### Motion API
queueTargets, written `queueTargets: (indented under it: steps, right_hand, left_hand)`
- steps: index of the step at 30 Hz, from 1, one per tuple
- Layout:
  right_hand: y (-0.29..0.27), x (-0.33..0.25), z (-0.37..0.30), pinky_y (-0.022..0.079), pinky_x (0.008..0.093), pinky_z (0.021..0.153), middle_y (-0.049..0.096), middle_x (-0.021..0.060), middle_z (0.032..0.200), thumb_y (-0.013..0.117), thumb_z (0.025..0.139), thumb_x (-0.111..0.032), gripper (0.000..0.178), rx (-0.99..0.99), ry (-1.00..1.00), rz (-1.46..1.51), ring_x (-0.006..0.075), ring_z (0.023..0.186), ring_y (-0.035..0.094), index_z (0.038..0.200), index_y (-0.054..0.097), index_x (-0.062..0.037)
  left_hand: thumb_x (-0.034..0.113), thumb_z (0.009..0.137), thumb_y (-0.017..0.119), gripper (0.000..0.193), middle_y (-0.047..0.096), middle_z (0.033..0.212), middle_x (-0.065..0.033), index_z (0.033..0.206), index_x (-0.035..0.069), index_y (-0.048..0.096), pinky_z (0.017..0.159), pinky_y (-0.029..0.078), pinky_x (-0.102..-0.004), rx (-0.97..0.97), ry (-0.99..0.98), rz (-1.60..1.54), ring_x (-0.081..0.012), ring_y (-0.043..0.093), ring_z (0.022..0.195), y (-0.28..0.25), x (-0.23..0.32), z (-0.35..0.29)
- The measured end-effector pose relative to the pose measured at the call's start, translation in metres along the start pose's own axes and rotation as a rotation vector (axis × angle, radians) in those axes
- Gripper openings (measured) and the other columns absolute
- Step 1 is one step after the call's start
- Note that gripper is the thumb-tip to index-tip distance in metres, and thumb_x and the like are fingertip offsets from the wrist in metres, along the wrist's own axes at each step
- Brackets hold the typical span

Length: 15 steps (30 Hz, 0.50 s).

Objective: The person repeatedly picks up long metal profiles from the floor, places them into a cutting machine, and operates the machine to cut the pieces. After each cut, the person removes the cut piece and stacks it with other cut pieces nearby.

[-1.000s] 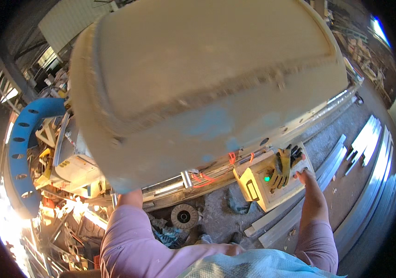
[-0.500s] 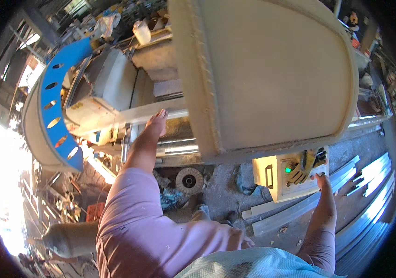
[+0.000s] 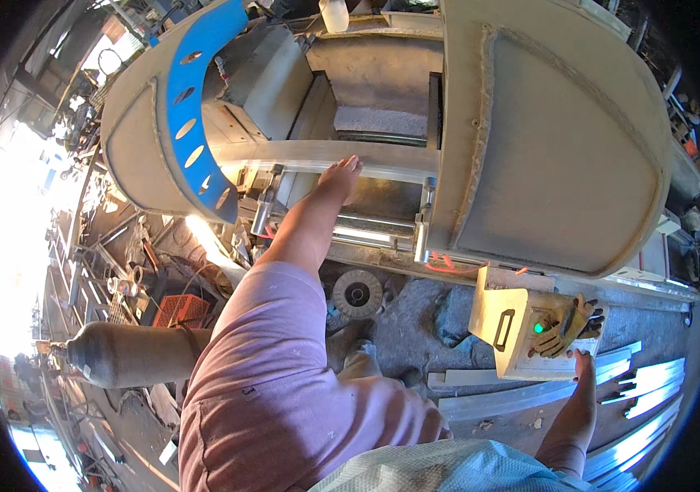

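Observation:
My left hand [image 3: 345,175] lies with its fingers out on a long, flat metal strip [image 3: 284,152]. The strip spans the opening of a large beige machine, between a left-hand guard with a blue, holed curved edge [image 3: 187,129] and a big beige hood [image 3: 563,156] on the right. At the lower right, my right hand [image 3: 583,362] is at the edge of a cream control box [image 3: 522,361]. Its fingers are partly seen, apart and touching the box's top. Beside them, a worn work glove [image 3: 565,328] lies on the box near a lit green lamp [image 3: 539,327].
Metal cylinders [image 3: 264,205] stand at the near side of the opening. A round ribbed disc [image 3: 358,294] is on the floor below. A grey gas cylinder [image 3: 133,354] and a red crate [image 3: 181,312] are at left. Metal lengths [image 3: 522,396] lie at lower right.
The view has swung, so the machine opening and metal cylinders show more fully. My left hand still rests on the strip, and my right hand is still at the control box.

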State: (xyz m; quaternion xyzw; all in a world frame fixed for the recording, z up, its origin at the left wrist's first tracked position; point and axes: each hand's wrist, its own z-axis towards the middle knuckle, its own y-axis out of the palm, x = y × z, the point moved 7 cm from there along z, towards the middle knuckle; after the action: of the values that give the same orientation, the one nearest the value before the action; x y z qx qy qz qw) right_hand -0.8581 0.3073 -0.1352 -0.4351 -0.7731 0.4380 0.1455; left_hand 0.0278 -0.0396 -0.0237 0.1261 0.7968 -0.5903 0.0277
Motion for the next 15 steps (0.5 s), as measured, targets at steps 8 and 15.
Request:
queueTargets:
  steps: [8,15]
  right_hand:
    - [0.0008,0.0023,0.0045,0.059,0.0534,0.053,0.065,0.0237,0.128,0.060,0.098,-0.051,0.060,-0.012,-0.033,0.049,0.0472,0.097,0.068,0.139,0.055,-0.0071]
    - [0.0007,0.0029,-0.0007,0.057,0.0537,0.053,0.064,0.0229,0.128,0.061,0.098,-0.050,0.061,-0.005,0.013,0.064,0.0465,0.098,0.067,0.141,0.053,-0.0075]
  left_hand:
    - [0.005,0.076,0.071,0.099,0.016,0.173,-0.0096,0.164,0.012,0.026,0.123,0.034,-0.0426,0.000,0.024,-0.036,-0.0323,0.030,0.155,0.0041,-0.0014,0.0038]
    - [0.005,0.080,0.068,0.096,0.014,0.174,-0.0096,0.164,0.013,0.023,0.123,0.035,-0.0432,-0.027,0.004,-0.045,-0.0328,0.029,0.155,-0.0029,0.0019,-0.0006]
